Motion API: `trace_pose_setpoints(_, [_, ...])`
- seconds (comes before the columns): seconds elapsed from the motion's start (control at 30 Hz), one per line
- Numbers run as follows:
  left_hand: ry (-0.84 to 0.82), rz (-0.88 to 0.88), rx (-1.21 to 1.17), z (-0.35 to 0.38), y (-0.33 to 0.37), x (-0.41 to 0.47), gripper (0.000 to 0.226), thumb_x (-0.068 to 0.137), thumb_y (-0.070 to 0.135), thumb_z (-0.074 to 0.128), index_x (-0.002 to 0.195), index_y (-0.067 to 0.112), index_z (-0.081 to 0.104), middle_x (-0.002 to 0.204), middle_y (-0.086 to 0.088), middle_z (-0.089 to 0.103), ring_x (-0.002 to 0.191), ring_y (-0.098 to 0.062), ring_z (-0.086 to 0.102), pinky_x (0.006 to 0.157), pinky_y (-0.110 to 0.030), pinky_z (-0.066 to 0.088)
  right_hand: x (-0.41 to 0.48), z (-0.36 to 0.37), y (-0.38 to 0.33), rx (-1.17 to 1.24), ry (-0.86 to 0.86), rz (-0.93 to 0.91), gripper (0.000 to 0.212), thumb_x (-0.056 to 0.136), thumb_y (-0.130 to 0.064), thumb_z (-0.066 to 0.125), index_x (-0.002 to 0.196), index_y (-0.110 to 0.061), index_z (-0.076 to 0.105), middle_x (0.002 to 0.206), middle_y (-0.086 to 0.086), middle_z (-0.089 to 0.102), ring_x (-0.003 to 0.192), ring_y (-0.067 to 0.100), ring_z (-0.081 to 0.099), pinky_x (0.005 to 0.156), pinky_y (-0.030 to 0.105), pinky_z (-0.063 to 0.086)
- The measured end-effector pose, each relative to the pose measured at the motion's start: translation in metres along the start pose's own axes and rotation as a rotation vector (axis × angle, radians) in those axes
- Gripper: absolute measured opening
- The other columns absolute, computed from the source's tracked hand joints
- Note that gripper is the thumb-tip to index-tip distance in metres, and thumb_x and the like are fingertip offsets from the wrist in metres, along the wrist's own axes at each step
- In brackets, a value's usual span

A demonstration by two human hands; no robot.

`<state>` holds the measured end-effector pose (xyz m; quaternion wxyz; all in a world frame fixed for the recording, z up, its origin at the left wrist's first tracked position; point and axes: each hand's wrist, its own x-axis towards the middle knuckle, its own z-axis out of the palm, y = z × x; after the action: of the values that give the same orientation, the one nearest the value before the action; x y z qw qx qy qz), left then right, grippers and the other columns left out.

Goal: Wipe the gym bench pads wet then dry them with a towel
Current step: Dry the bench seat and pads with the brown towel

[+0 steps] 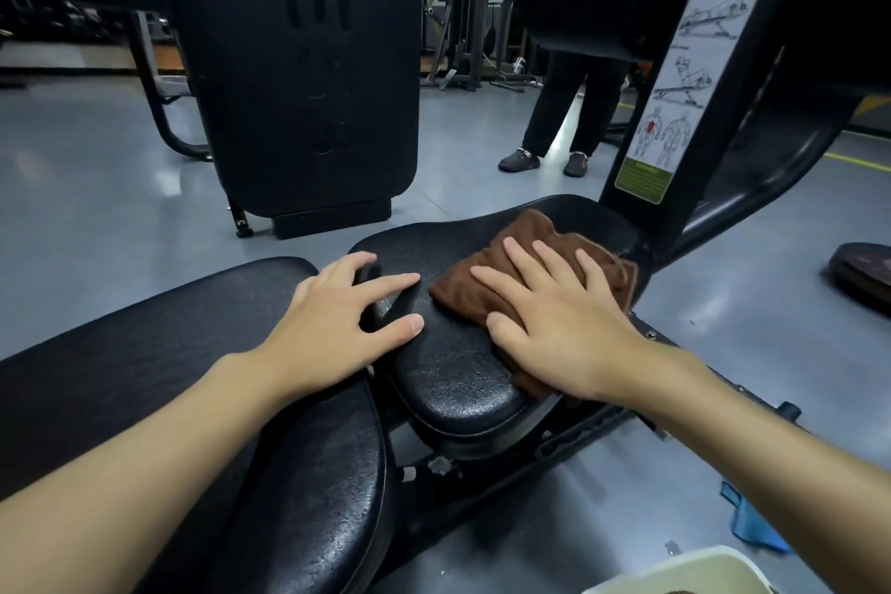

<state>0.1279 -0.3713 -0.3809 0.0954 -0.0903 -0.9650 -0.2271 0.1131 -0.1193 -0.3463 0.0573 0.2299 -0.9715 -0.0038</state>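
Brown towel (540,265) lies on the black seat pad (453,381); my right hand (554,318) presses it flat, fingers spread, while my left hand (337,323) rests open across both pads' gap.

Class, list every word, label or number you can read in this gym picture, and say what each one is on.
Embossed lettering on the upright black pad: seen sideways, too dark to read reliably.
Exercise instruction placard on the machine frame: diagrams only; its text is too small and blurred.
Nothing else carries text.
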Motion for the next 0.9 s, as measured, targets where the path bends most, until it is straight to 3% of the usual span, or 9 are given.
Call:
trace_pose_setpoints(0.17, [-0.095, -0.044, 0.110, -0.004, -0.013, -0.007, 0.088, 0.067, 0.094, 0.022, 0.146, 0.056, 0.017, 0.162, 0.002, 0.015, 0.146, -0.028, 0.019, 0.119, -0.042, 0.015, -0.017, 0.000, 0.003, -0.014, 0.022, -0.041, 0.068, 0.083, -0.076, -0.001, 0.148, -0.058, 0.000, 0.166, -0.007, -0.011, 0.150, 0.022, -0.019, 0.118, 0.057, -0.011])
trace_pose_setpoints(0.43, [-0.055, -0.054, 0.089, 0.004, -0.019, -0.005, 0.105, 0.060, 0.099, 0.019, 0.150, 0.044, 0.019, 0.162, 0.010, 0.013, 0.149, -0.023, 0.010, 0.120, -0.041, 0.015, 0.107, -0.003, -0.016, -0.045, -0.115, 0.070, 0.052, 0.094, -0.063, 0.019, 0.146, -0.055, 0.019, 0.166, 0.000, 0.008, 0.150, 0.036, 0.004, 0.112, 0.069, -0.002])
trace_pose_setpoints(0.57, [-0.050, -0.055, 0.085, 0.002, -0.018, -0.005, 0.104, 0.061, 0.098, 0.021, 0.150, 0.044, 0.019, 0.162, 0.010, 0.013, 0.148, -0.025, 0.010, 0.119, -0.040, 0.013, 0.160, -0.004, -0.030, -0.044, -0.171, 0.089, 0.056, 0.092, -0.060, 0.020, 0.145, -0.048, 0.030, 0.156, 0.006, 0.033, 0.140, 0.039, 0.029, 0.108, 0.067, 0.012])
trace_pose_setpoints(0.63, [-0.057, -0.062, 0.085, -0.001, -0.015, -0.006, 0.101, 0.063, 0.095, 0.024, 0.150, 0.044, 0.020, 0.162, 0.009, 0.013, 0.148, -0.025, 0.010, 0.118, -0.038, 0.012, 0.166, -0.004, -0.033, -0.034, -0.178, 0.096, 0.055, 0.092, -0.059, 0.020, 0.143, -0.045, 0.033, 0.152, 0.007, 0.038, 0.137, 0.037, 0.033, 0.107, 0.065, 0.015])
trace_pose_setpoints(0.8, [-0.056, -0.064, 0.062, -0.005, -0.008, -0.012, 0.098, 0.068, 0.090, 0.033, 0.150, 0.036, 0.024, 0.162, 0.008, 0.015, 0.148, -0.018, 0.010, 0.116, -0.031, 0.009, 0.119, 0.000, -0.031, -0.030, -0.119, 0.038, 0.055, 0.093, -0.052, 0.020, 0.148, -0.047, 0.025, 0.164, 0.006, 0.016, 0.149, 0.035, 0.013, 0.116, 0.063, 0.002])
trace_pose_setpoints(0.9, [-0.035, -0.071, 0.040, -0.007, -0.006, -0.014, 0.095, 0.070, 0.084, 0.041, 0.145, 0.028, 0.031, 0.160, 0.007, 0.021, 0.146, -0.014, 0.015, 0.113, -0.028, 0.016, 0.062, 0.001, -0.031, -0.030, -0.055, -0.010, 0.054, 0.096, -0.053, 0.019, 0.150, -0.050, 0.018, 0.167, 0.001, 0.003, 0.152, 0.030, 0.003, 0.118, 0.059, -0.001])
